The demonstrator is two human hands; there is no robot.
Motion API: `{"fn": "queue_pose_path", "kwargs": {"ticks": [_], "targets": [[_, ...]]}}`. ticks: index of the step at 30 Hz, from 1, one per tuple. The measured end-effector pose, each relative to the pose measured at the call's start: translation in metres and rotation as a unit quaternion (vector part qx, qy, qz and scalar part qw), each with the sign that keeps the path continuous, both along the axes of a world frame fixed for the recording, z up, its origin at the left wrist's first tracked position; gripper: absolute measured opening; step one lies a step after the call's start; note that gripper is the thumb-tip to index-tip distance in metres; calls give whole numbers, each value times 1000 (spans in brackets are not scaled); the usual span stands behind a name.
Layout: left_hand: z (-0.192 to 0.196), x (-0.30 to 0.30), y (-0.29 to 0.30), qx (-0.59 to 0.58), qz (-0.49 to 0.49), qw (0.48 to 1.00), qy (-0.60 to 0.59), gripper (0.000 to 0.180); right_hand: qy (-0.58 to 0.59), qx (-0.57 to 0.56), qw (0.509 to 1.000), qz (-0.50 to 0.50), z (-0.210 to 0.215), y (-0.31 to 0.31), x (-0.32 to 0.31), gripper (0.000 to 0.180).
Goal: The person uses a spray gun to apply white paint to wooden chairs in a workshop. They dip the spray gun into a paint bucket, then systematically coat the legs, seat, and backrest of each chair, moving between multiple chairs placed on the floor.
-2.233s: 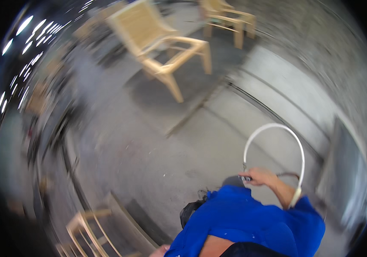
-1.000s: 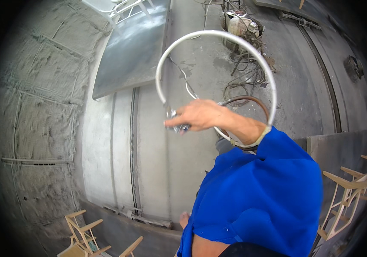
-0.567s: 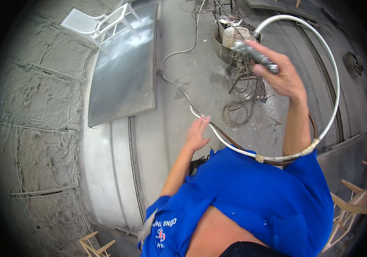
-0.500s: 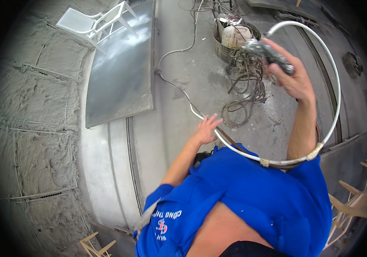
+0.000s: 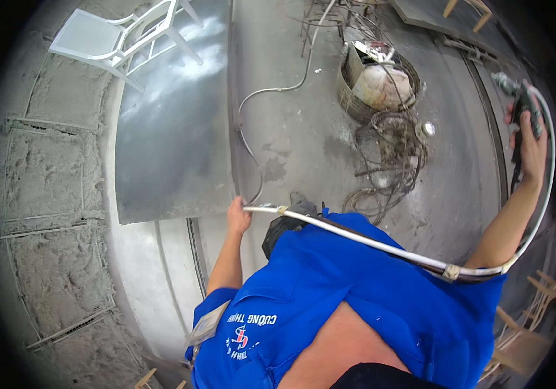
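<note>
A grey metal sheet [image 5: 174, 123] is lying on the concrete floor [image 5: 304, 129]; a white hose [image 5: 381, 245] is arcing across the blue shirt [image 5: 355, 298]; the left hand [image 5: 237, 217] is gripping its end; the right hand [image 5: 529, 139] is clamping its fingers on the spray gun [image 5: 518, 97].

Bare concrete floor [image 5: 291, 110] lay open ahead of the left hand [image 5: 237, 217], between the grey metal sheet [image 5: 174, 123] on its left and the tangled cables [image 5: 388, 162] and drum [image 5: 378, 81] crowding the right
</note>
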State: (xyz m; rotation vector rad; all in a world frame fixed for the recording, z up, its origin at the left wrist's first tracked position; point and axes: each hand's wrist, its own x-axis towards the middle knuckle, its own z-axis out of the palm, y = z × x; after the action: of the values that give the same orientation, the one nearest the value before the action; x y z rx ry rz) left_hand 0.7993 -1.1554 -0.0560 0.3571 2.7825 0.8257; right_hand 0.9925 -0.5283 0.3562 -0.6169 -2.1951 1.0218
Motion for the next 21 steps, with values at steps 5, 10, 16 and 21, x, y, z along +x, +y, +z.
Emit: {"fn": "queue_pose_path", "kwargs": {"ticks": [5,10,16,21], "targets": [[47,-6,-30,-41,66,992,-97,24,-45,-113,993,-11,-46,3,-106,60],[59,-53,-12,11,169,962,-214,26,-85,-183,978,59,-117,21,-239,60],[86,-148,30,-43,243,950,-190,26,-95,-264,953,116,-167,68,-428,58],[120,-201,60,-87,248,945,-196,28,-117,-288,936,165,-171,91,-516,60]]}}
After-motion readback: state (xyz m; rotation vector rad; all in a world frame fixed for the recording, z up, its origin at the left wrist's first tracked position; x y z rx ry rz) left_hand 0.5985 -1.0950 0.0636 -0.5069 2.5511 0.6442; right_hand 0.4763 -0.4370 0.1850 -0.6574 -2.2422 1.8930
